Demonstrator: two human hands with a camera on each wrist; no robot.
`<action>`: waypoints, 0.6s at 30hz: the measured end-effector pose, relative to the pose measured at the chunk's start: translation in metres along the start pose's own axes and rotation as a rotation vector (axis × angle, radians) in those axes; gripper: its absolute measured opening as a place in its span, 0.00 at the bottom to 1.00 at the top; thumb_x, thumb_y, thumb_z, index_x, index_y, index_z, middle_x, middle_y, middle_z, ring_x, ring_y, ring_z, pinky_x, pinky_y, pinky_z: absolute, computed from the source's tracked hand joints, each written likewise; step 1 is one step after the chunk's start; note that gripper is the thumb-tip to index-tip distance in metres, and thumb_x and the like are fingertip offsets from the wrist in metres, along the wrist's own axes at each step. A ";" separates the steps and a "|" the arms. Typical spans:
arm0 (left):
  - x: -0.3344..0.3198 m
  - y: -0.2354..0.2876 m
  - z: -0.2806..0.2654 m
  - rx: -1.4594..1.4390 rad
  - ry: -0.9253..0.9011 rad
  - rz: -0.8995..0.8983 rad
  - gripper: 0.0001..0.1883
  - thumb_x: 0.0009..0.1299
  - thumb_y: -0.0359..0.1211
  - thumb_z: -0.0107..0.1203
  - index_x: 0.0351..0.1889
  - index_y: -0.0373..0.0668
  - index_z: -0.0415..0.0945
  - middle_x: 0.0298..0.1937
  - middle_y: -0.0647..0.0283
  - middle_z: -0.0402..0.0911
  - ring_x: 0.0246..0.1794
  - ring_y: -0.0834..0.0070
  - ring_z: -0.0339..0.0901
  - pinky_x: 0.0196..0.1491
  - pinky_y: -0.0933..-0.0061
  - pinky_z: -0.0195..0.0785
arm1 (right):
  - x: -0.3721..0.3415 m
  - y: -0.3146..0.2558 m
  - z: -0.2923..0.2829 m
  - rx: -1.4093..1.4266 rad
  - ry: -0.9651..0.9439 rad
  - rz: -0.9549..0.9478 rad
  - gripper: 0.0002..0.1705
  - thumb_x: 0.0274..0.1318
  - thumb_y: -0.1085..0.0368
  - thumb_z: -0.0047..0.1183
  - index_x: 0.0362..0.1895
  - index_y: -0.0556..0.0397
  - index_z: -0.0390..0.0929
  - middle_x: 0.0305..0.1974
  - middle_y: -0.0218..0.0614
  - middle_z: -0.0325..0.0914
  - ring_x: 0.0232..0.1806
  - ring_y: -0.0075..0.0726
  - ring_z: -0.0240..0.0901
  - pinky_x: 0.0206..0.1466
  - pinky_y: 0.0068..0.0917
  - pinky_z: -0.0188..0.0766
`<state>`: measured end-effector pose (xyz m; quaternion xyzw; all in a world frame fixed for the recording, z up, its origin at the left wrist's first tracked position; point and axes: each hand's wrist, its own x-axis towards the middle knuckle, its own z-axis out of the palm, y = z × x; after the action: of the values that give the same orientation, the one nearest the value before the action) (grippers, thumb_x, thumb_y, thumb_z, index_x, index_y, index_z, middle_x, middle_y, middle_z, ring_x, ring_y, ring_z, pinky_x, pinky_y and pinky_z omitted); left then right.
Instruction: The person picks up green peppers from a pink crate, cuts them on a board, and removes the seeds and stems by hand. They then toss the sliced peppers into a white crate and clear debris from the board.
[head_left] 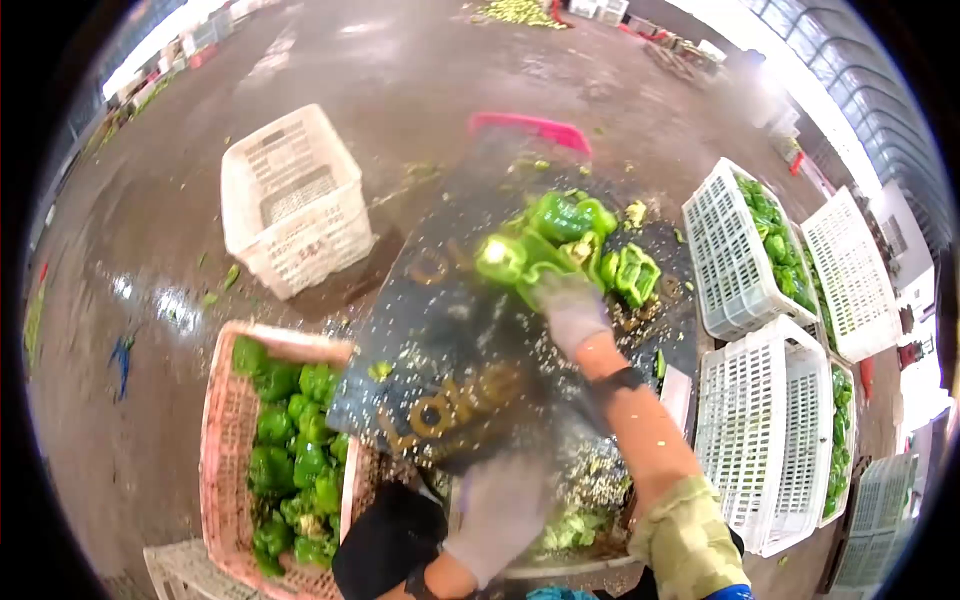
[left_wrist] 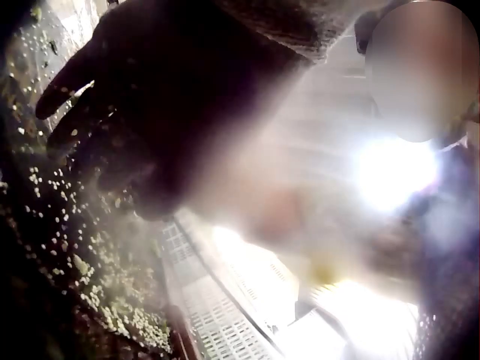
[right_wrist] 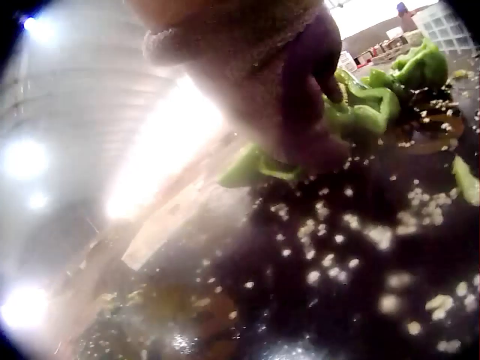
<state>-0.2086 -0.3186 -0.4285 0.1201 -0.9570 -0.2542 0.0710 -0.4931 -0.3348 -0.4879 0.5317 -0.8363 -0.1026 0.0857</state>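
Observation:
In the head view the gloved right hand [head_left: 573,310] reaches to a pile of green peppers [head_left: 560,218], some broken open, on the dark tabletop [head_left: 440,330]. The right wrist view shows its fingers [right_wrist: 330,71] curled at a green pepper [right_wrist: 367,112]; how much they enclose is partly hidden. The gloved left hand [head_left: 500,510] is low over the table's near edge, beside pale scraps and seeds [head_left: 585,495], and holds nothing visible. In the left wrist view that hand [left_wrist: 157,97] is dark, fingers [left_wrist: 67,86] apart and extended above scattered seeds.
A pink crate [head_left: 218,455] of green peppers stands at the left, with an empty white crate [head_left: 310,235] behind it. White crates [head_left: 740,430] line the right side, some holding peppers. A bright pink object [head_left: 530,128] is at the table's far end.

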 end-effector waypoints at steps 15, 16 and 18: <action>0.019 0.026 -0.029 -1.734 0.081 -0.619 0.35 0.70 0.47 0.51 0.71 0.51 0.49 0.60 0.61 0.68 0.53 0.72 0.71 0.51 0.65 0.67 | -0.179 -0.024 -0.141 1.621 -0.479 0.329 0.25 0.51 0.61 0.63 0.51 0.57 0.70 0.40 0.38 0.79 0.37 0.27 0.76 0.41 0.23 0.74; 0.016 0.011 0.004 -1.664 -0.057 -0.433 0.35 0.66 0.40 0.56 0.70 0.49 0.53 0.55 0.63 0.71 0.49 0.74 0.73 0.48 0.68 0.68 | -0.195 -0.031 -0.143 1.550 -0.520 0.298 0.26 0.52 0.61 0.62 0.52 0.58 0.69 0.40 0.39 0.79 0.37 0.28 0.76 0.42 0.24 0.74; 0.009 0.012 0.024 -1.298 -0.134 0.071 0.38 0.56 0.26 0.62 0.66 0.46 0.60 0.52 0.64 0.73 0.48 0.73 0.74 0.50 0.69 0.69 | -0.223 -0.046 -0.150 1.372 -0.579 0.262 0.25 0.52 0.61 0.61 0.51 0.58 0.69 0.43 0.40 0.78 0.39 0.30 0.76 0.44 0.24 0.75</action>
<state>-0.2244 -0.3000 -0.4421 0.0052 -0.6148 -0.7848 0.0775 -0.3221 -0.1638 -0.3633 0.3140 -0.7580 0.3163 -0.4763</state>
